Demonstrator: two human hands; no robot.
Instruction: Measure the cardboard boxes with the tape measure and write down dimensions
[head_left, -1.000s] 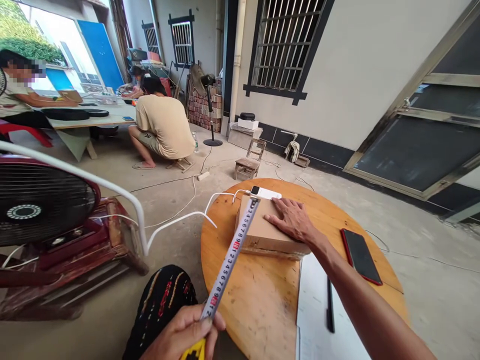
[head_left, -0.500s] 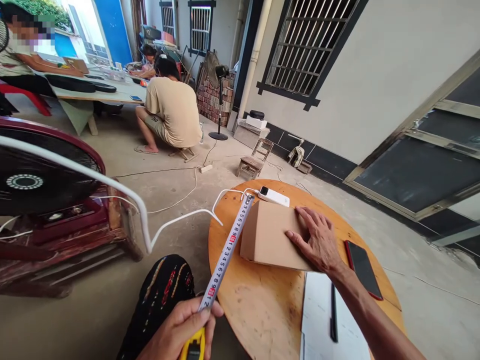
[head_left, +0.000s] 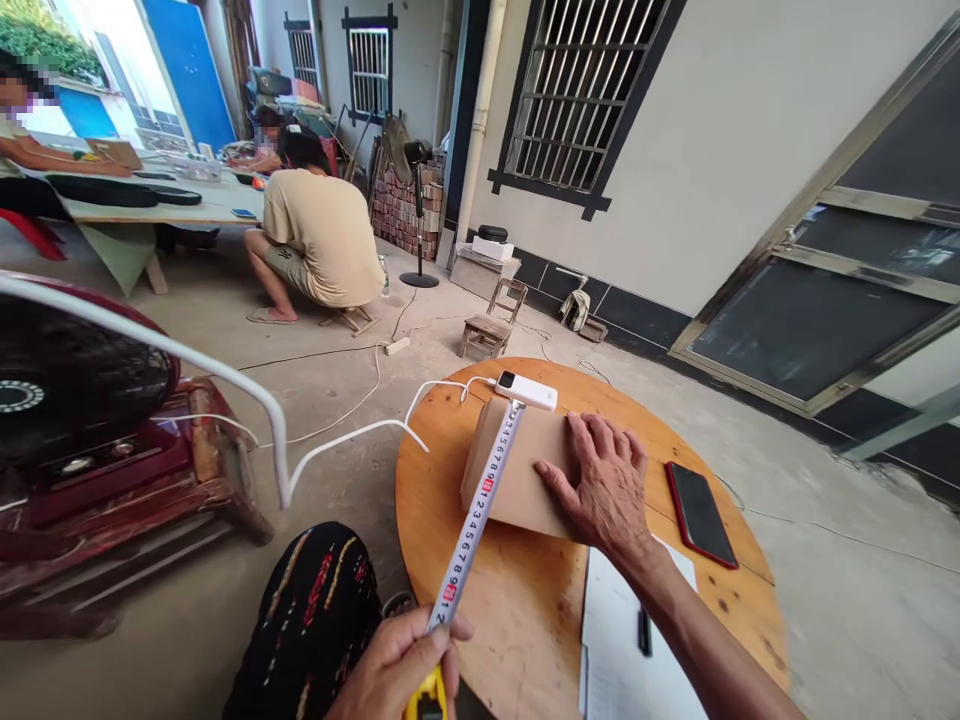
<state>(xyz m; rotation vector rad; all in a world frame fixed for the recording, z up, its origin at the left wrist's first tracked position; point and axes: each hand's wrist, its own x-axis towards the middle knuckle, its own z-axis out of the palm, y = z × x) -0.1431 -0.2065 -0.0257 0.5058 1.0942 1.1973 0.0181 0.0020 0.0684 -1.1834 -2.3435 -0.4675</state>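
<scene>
One tape [head_left: 481, 508] slants forward-right, left hand [head_left: 403, 655] gripping | right hand [head_left: 609, 487] splayed on box [head_left: 534, 475]

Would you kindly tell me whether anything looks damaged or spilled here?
Nothing looks spilled, and the cardboard box under the right hand shows no clear damage. Only dark marks on the round table look odd, breaking its even colour; perhaps knots or stains.

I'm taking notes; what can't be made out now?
In the head view:
Tape case: lower part cut off by the bottom edge.
Box: part of its top, under the right hand.
Paper: partly behind the right forearm; its marks too small to read.
Fan: cut off by the left edge.
</scene>
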